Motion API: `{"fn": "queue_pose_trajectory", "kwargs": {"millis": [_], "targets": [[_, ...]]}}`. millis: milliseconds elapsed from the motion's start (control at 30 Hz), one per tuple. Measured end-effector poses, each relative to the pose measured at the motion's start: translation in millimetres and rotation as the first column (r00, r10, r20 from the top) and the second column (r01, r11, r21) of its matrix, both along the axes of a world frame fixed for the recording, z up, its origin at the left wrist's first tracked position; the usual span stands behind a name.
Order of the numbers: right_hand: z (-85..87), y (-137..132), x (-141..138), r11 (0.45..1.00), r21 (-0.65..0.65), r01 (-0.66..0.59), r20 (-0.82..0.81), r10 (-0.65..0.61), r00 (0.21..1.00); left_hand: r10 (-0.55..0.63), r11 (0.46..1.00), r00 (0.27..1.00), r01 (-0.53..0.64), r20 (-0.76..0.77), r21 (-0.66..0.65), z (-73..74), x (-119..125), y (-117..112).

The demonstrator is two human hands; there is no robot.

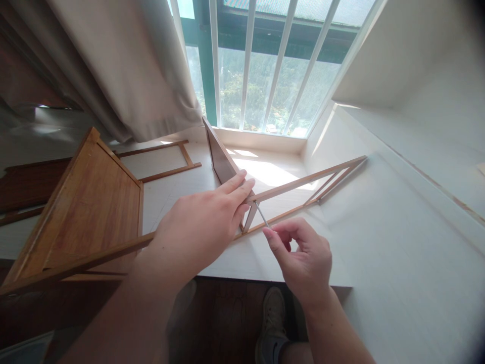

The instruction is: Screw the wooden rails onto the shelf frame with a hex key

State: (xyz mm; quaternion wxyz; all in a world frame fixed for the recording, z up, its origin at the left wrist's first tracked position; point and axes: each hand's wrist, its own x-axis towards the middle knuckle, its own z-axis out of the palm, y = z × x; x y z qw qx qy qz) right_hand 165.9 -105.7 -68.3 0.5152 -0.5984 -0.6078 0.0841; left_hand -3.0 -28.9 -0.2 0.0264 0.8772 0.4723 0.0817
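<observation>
My left hand (pixel 206 217) is closed over the corner of a wooden frame (pixel 299 180), its fingers on top and its thumb lower down by the joint. A brown wooden panel (pixel 223 156) rises from that corner, partly behind my fingers. My right hand (pixel 299 253) pinches a thin grey hex key (pixel 262 214) between thumb and fingertips. The key slants up to the left, its tip at the frame's joint just beside my left fingers. The key's near end is hidden in my right hand. The frame stands tilted on a white surface (pixel 172 202).
A wooden assembly with a broad panel (pixel 94 207) stands at left, its long rail (pixel 79 263) passing near my left forearm. Behind it lies a slim wooden frame (pixel 162 174). A curtain (pixel 151 71) hangs beside the barred window (pixel 261 76). A white wall (pixel 401 217) borders the right.
</observation>
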Motion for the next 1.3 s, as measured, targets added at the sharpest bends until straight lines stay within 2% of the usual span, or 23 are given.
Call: {"fn": "queue_pose_trajectory", "kwargs": {"millis": [367, 567, 767, 967, 1100, 1300], "targets": [[0.9, -0.4, -6.8, 0.994, -0.108, -0.006, -0.180, -0.014, 0.984, -0.003, 1.000, 1.000, 0.003, 0.005, -0.001, 0.7, 0.3, -0.6], [-0.2, -2.3, -9.6, 0.970, -0.223, -0.095, -0.349, 0.011, 0.937, 0.000, 1.000, 1.000, 0.000, 0.009, 0.002, -0.7, 0.1, -0.1], [4.3, -0.8, -14.0, 0.940, -0.259, -0.221, -0.587, 0.028, 0.809, -0.006, 1.000, 1.000, 0.006, 0.022, 0.004, -0.4, -0.6, -0.5], [5.2, 0.7, -16.9, 0.921, -0.224, -0.318, -0.744, 0.049, 0.667, -0.004, 1.000, 1.000, 0.004, 0.015, 0.005, -0.8, 0.0, -0.3], [4.3, 2.2, -17.3, 0.907, -0.203, -0.368, -0.827, 0.043, 0.561, -0.012, 0.999, 1.000, 0.012, 0.003, 0.030, -1.2, -0.2, 0.0], [7.3, 3.1, -18.3, 0.890, -0.184, -0.417, -0.885, 0.034, 0.464, -0.012, 0.999, 1.000, 0.012, -0.001, 0.040, -1.8, -0.2, 0.1]]}}
